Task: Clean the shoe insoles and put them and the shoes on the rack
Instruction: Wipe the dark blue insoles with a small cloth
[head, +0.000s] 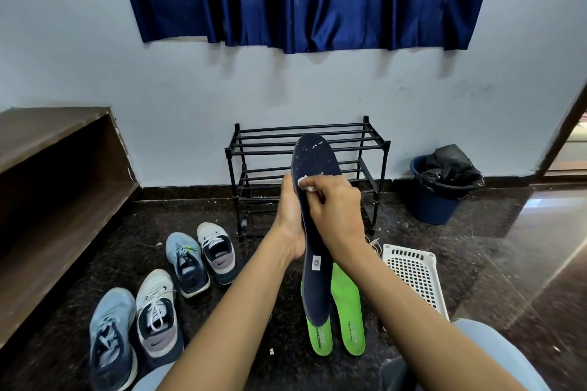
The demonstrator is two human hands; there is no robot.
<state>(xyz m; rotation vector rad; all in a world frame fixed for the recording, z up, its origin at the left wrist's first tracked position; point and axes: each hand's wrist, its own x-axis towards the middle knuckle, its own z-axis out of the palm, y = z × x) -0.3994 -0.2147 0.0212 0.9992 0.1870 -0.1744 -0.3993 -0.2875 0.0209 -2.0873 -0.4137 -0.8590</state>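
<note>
My left hand (290,219) holds a dark navy insole (314,165) upright by its left edge, toe end up, in front of the black shoe rack (378,149). White specks dot its upper part. My right hand (333,203) pinches a small white wad (306,182) and presses it against the insole's middle. Two green insoles (347,308) lie on the dark floor below, partly hidden by the navy one. Several sneakers stand at the left: a blue pair (109,336) (187,263) and a white pair (157,311) (217,251), interleaved.
A white perforated plastic basket (413,273) sits on the floor at the right. A blue bin with a black liner (441,187) stands by the wall. A brown wooden bench (47,187) fills the left. My knee in light blue cloth (495,355) is at lower right.
</note>
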